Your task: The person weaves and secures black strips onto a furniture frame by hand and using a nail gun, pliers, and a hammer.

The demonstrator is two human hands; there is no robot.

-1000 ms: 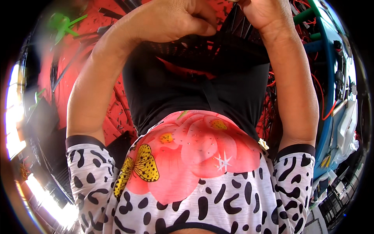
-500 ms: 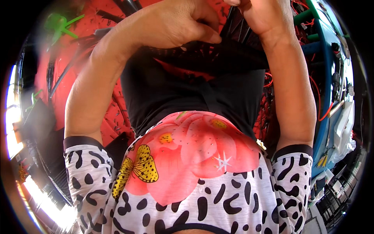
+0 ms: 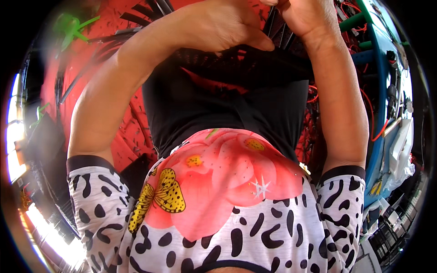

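At the top edge my left hand [image 3: 230, 27] is closed, its fingers curled and one digit pointing toward my right hand. My right hand [image 3: 312, 18] is also closed, with its fingertips partly cut off by the picture's upper edge. What either hand grips is hidden. Between and below them is a black piece with a lattice-like edge [image 3: 255, 63], lying over my lap. Narrow black strips [image 3: 287, 36] rise from it beside my right hand. More loose black strips [image 3: 157, 7] fan out beyond my left forearm.
A red surface [image 3: 59, 77] strewn with small black scraps spreads below and to the left. On it, toward the far left, is a blurred green object [image 3: 70, 29]. A blue-edged table [image 3: 380, 82] with cords and odds and ends stands close on my right.
My left hand has shifted slightly right, toward my right hand, and its elbow has swung outward to the left. The loose strips by the left forearm have moved. My right hand stays nearly in place.
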